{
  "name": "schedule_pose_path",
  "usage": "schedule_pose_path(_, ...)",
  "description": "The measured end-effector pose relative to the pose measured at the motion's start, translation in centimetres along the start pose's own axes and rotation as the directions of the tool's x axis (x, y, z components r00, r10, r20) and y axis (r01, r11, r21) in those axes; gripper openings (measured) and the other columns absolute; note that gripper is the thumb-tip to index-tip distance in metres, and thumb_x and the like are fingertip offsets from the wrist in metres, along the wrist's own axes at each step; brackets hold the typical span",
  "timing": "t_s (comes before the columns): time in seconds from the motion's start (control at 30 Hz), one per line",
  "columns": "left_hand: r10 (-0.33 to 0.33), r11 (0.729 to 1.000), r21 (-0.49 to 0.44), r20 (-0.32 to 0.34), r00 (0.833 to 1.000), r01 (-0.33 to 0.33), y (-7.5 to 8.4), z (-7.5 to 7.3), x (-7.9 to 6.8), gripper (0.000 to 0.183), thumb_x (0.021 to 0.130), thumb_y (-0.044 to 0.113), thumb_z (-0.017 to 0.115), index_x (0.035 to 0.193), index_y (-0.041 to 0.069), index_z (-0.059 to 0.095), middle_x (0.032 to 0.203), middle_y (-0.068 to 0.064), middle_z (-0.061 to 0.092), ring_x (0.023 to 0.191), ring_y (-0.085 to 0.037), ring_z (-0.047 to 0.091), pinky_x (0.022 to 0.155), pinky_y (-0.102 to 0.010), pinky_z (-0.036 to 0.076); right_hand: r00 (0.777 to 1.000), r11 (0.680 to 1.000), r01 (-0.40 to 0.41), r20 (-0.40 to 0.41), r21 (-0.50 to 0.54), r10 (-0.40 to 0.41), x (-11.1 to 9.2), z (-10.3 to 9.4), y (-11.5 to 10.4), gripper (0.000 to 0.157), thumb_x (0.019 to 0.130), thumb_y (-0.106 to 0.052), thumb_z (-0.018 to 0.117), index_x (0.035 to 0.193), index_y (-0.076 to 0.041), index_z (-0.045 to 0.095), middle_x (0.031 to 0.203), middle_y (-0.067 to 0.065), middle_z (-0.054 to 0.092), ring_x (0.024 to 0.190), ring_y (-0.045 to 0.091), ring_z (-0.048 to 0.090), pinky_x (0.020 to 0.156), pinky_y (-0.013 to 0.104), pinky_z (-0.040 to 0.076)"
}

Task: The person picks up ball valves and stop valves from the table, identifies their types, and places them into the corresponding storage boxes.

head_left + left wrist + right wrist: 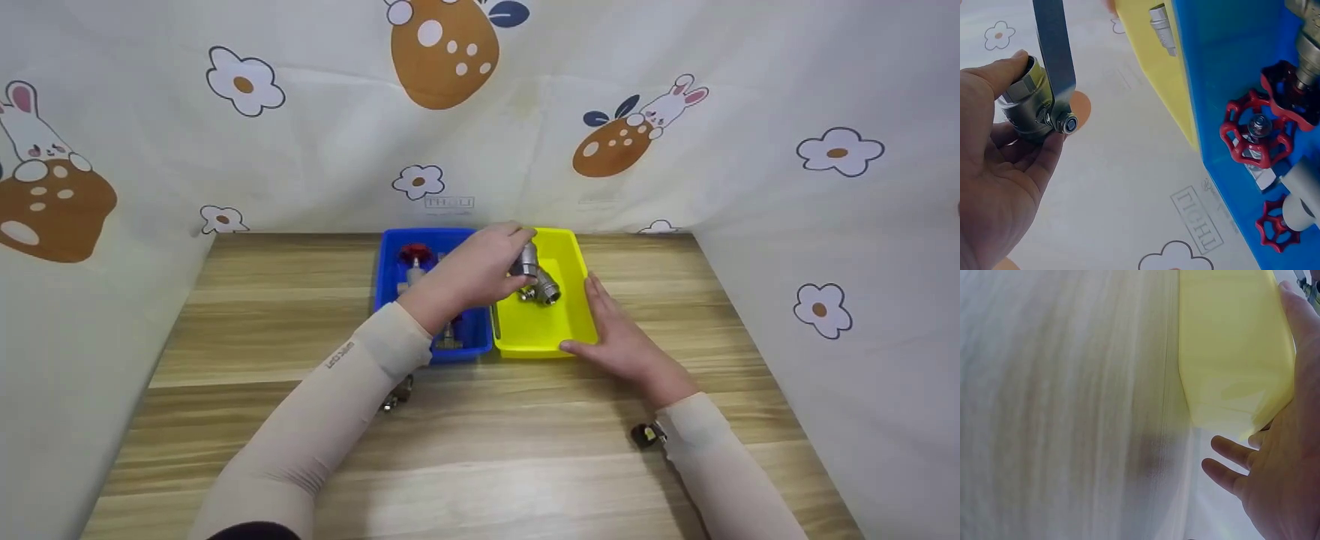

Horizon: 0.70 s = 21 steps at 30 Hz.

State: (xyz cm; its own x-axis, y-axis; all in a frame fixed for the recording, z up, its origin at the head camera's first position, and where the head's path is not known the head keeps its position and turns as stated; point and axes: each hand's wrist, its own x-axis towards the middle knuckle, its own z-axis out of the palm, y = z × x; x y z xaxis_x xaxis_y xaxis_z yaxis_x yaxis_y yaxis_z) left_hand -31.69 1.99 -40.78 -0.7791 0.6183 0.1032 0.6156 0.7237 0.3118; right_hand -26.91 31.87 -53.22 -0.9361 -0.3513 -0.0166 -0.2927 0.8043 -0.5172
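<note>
A metal ball valve with a long flat lever is gripped between the thumb and fingers of my left hand. In the head view that hand is over the side where the blue bin meets the yellow bin, with the valve above the yellow one. Another metal valve lies inside the yellow bin. My right hand rests against the yellow bin's right side, its fingers extended along the wall. Several valves with red handwheels lie in the blue bin, partly hidden by my left arm in the head view.
Both bins stand side by side on a wooden table, close to a printed cloth behind. A small metal fitting shows beside my left forearm. Near my right sleeve is a small dark object.
</note>
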Motion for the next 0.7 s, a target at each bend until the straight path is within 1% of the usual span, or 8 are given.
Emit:
schedule_pose_path(0.2,0.038,0.999,0.010,0.023,0.999,-0.038,0.6,0.2,0.8,0.078,0.103,0.038,0.082,0.167,0.011,0.047,0.164,-0.009,0.053,0.144,-0.025,0.055,0.125,-0.042,0.044,1.000,1.000,0.001,0.000,-0.002,-0.001,0.1,0.1,0.2,0.125,0.097,-0.060,0.079,0.178,-0.009,-0.001,0.186,0.009,-0.005,0.169,0.040,0.010,0.133,0.061,0.019)
schedule_pose_path(0.37,0.071,0.997,0.012,0.056,0.996,-0.072,1.0,0.4,1.3,0.080,0.103,0.035,0.082,0.169,0.012,0.044,0.167,-0.009,0.051,0.150,-0.025,0.051,0.127,-0.042,0.040,1.000,1.000,0.001,-0.001,-0.003,-0.001,0.1,0.2,0.4,0.125,0.097,-0.062,0.078,0.178,-0.009,-0.001,0.186,0.009,-0.005,0.169,0.041,0.009,0.133,0.062,0.019)
schedule_pose_path(0.5,0.126,0.991,0.033,0.080,0.989,-0.129,1.2,0.5,1.7,0.080,0.104,0.034,0.081,0.170,0.009,0.042,0.168,-0.012,0.049,0.152,-0.027,0.049,0.129,-0.042,0.037,1.000,1.000,0.011,-0.001,0.000,-0.011,0.1,0.2,0.4,0.126,0.097,-0.063,0.078,0.177,-0.006,-0.001,0.186,0.009,-0.005,0.170,0.039,0.010,0.135,0.059,0.018)
schedule_pose_path(0.6,0.186,0.980,0.052,0.077,0.980,-0.190,1.3,0.6,2.1,0.078,0.104,0.030,0.081,0.168,0.006,0.043,0.166,-0.015,0.050,0.151,-0.029,0.050,0.130,-0.042,0.036,1.000,1.000,0.017,0.002,-0.002,-0.017,0.1,0.1,0.4,0.126,0.097,-0.063,0.078,0.177,-0.006,-0.002,0.186,0.007,-0.006,0.170,0.036,0.009,0.135,0.056,0.017)
schedule_pose_path(0.7,0.212,0.975,0.056,0.082,0.974,-0.217,1.4,0.7,2.3,0.076,0.104,0.026,0.081,0.168,0.007,0.044,0.165,-0.014,0.050,0.150,-0.029,0.051,0.129,-0.042,0.037,1.000,1.000,0.022,0.000,-0.007,-0.022,0.1,0.2,0.4,0.126,0.097,-0.064,0.077,0.177,-0.006,-0.002,0.186,0.007,-0.005,0.170,0.036,0.009,0.135,0.056,0.017)
